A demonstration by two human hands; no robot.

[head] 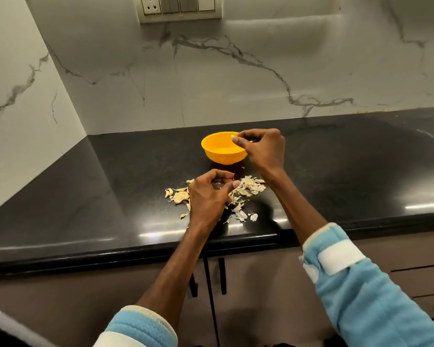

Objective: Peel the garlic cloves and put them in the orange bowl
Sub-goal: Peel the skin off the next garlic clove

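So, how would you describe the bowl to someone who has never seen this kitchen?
Look at the black countertop below the marble wall. Towards the wall, beyond the scattered garlic peels, stands the orange bowl, with the right hand pinching a small pale piece over its rim. It is the only container there and the only brightly coloured thing.

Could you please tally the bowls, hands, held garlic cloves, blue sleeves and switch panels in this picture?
Orange bowl: 1
Hands: 2 (left hand, right hand)
Garlic clove, pinched by the right hand: 1
Blue sleeves: 2 (left sleeve, right sleeve)
Switch panel: 1
Total: 7
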